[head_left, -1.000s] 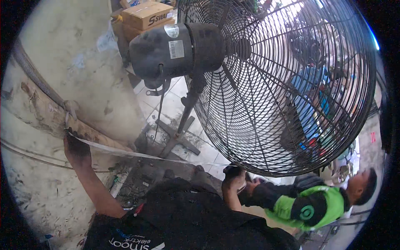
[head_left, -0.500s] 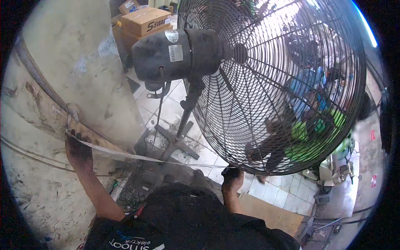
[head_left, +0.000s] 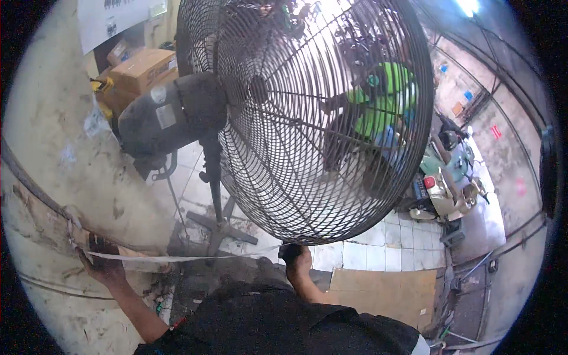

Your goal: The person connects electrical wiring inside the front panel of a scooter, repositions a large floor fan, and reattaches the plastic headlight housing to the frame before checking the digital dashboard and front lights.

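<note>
The person's black shirt (head_left: 260, 322) fills the lower edge, with both forearms reaching out past it. The right hand (head_left: 296, 259) is closed into a fist, its grip clamped on one end of a thin whitish strip (head_left: 177, 259), just below the fan cage's lower rim. From there the strip runs nearly level and stretched, sagging slightly, to the left hand (head_left: 103, 263) at the wall. The left fingers are blurred against what lies behind them, so I cannot tell whether that grip is clamped on the strip or only touching it.

Just beside the left hand, a tan wrapped pipe (head_left: 44, 216) slopes down along the stained wall (head_left: 89, 165), with a grey hose (head_left: 35, 190) above it.

Beyond the hands stands a big black pedestal fan (head_left: 258, 89) on a cross-shaped base (head_left: 222, 229). To the right, a brown board (head_left: 378, 290) lies on the white-tiled floor (head_left: 393, 242). Farther back are a cardboard box (head_left: 144, 70), a co-worker in green (head_left: 390, 94) seen through the cage, and a bright lamp (head_left: 467, 6).
</note>
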